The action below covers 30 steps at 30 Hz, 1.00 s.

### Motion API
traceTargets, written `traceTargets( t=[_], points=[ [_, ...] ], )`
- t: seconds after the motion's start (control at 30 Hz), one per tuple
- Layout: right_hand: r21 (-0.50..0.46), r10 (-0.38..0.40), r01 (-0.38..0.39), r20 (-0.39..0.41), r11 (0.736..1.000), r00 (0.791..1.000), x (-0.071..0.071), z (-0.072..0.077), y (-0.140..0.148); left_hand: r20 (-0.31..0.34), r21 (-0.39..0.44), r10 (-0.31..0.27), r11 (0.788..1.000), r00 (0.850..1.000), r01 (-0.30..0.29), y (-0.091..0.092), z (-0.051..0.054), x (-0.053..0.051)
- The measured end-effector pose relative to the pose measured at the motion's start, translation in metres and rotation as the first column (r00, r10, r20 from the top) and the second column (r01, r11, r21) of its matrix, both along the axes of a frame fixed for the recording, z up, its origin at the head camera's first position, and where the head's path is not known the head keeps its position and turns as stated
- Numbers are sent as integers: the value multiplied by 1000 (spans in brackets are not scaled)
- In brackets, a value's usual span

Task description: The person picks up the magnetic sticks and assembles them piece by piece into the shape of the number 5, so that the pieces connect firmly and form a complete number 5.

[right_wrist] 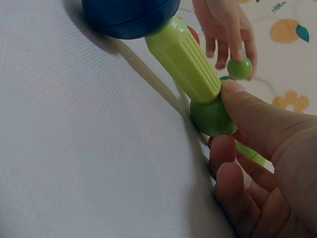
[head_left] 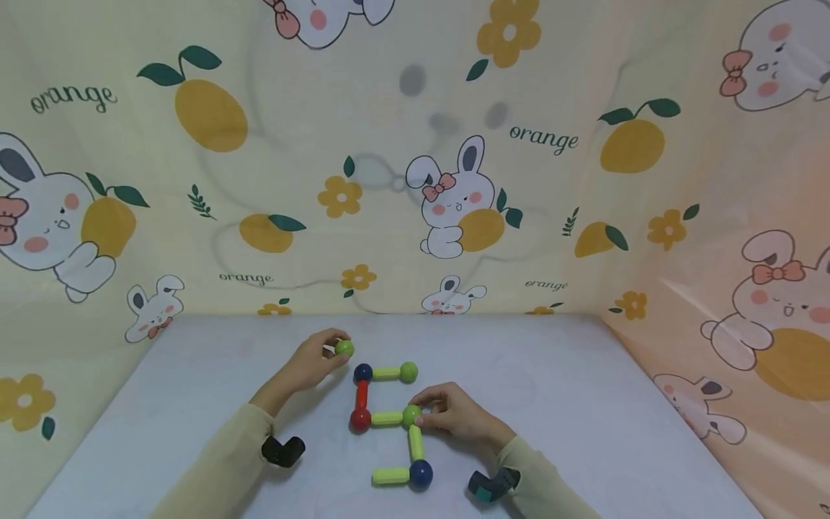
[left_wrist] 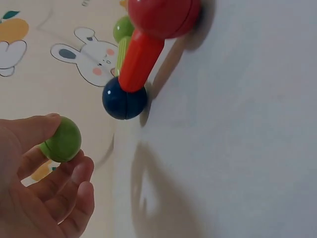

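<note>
My left hand (head_left: pixel 315 360) pinches a loose green ball (left_wrist: pixel 64 140) in the air, just beyond the upper left corner of a chain of balls and rods on the table. With thumb and fingers, my right hand (head_left: pixel 462 414) grips the green ball (right_wrist: pixel 212 118) in the middle of that chain. From the top, the chain has a green ball (head_left: pixel 408 372), a yellow-green rod (head_left: pixel 387 373), a blue ball (left_wrist: pixel 124 99), a red rod (left_wrist: pixel 141 60) and a red ball (head_left: pixel 360 419). Past the gripped ball, a ribbed yellow-green rod (right_wrist: pixel 185 59) meets another blue ball (head_left: pixel 421 474).
At the near end, a yellow-green rod (head_left: pixel 390 476) points left from the lower blue ball. The white tabletop (head_left: pixel 570 404) reaches back to a patterned cloth backdrop (head_left: pixel 389 288), which also rises at both sides. Dark bands with devices (head_left: pixel 283 451) sit on both wrists.
</note>
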State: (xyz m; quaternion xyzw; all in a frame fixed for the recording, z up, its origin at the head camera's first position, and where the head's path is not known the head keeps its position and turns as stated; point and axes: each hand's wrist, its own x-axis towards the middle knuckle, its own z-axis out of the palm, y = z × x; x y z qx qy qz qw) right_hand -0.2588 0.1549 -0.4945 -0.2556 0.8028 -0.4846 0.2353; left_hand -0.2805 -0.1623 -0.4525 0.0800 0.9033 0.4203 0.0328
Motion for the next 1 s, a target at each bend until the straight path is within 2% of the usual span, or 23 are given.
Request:
traceTargets(
  t=[0.2, 0.37, 0.73, 1.0],
  points=[
    [-3, 3, -3, -11, 1000, 1000, 0, 1, 0, 3, 10, -5, 1000, 1000, 5, -1, 4, 25],
    [-11, 4, -4, -9, 1000, 1000, 1, 2, 0, 16, 23, -25, 999, 1000, 25, -1, 0, 40],
    [-13, 9, -9, -19, 1000, 1000, 2, 2, -1, 9, 58, -32, 998, 999, 32, -6, -9, 50],
    [-14, 6, -6, -25, 1000, 1000, 1, 0, 0, -17, 62, -64, 996, 998, 65, -11, -3, 58]
  ],
)
